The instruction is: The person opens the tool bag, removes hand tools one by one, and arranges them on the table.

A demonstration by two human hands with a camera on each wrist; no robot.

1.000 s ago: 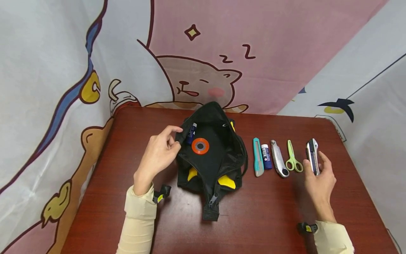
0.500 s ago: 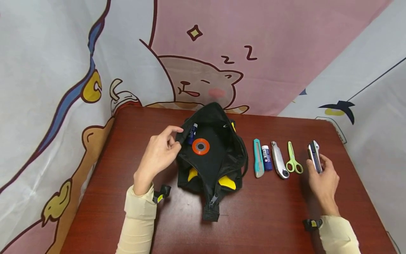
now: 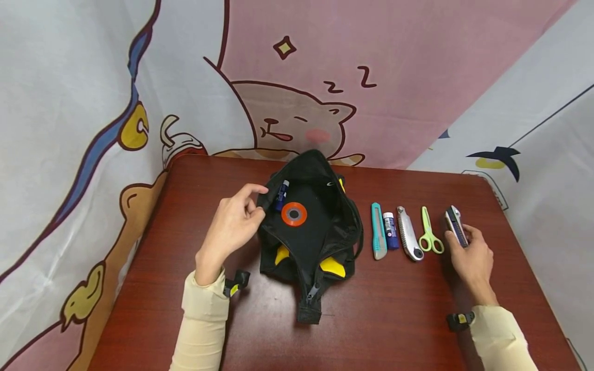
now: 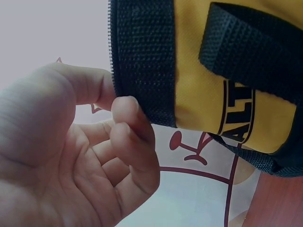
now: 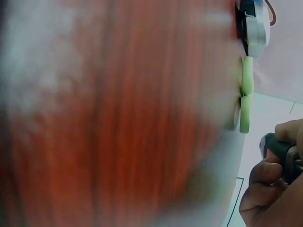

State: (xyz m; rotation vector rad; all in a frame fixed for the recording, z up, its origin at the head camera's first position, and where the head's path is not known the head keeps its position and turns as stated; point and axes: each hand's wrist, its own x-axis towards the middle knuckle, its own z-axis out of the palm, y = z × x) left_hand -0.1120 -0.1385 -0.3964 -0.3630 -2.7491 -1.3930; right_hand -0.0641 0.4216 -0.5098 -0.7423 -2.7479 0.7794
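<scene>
At the table's middle, a black and yellow bag (image 3: 320, 234) lies with its mouth wide apart. My left hand (image 3: 231, 226) pinches the left edge of that mouth; in the left wrist view, thumb and fingertips grip the zippered black rim (image 4: 144, 61). Inside the bag are a blue glue stick (image 3: 281, 196) and an orange tape roll (image 3: 286, 208). My right hand (image 3: 474, 262) holds a silver and black utility knife (image 3: 456, 224) between thumb and fingers, just right of the green scissors (image 3: 426, 221). In the right wrist view, only part of the knife (image 5: 280, 150) shows past the fingers.
Between bag and scissors lie a teal box cutter (image 3: 378, 226), another glue stick (image 3: 391, 234) and a silver utility knife (image 3: 407, 232) in a row. The brown table (image 3: 394, 314) meets a cartoon-printed cloth (image 3: 394, 118) at its back edge.
My right hand first shifted slightly right and toward me with the utility knife, then tilted the knife's far end leftward. My left hand stays on the bag's edge.
</scene>
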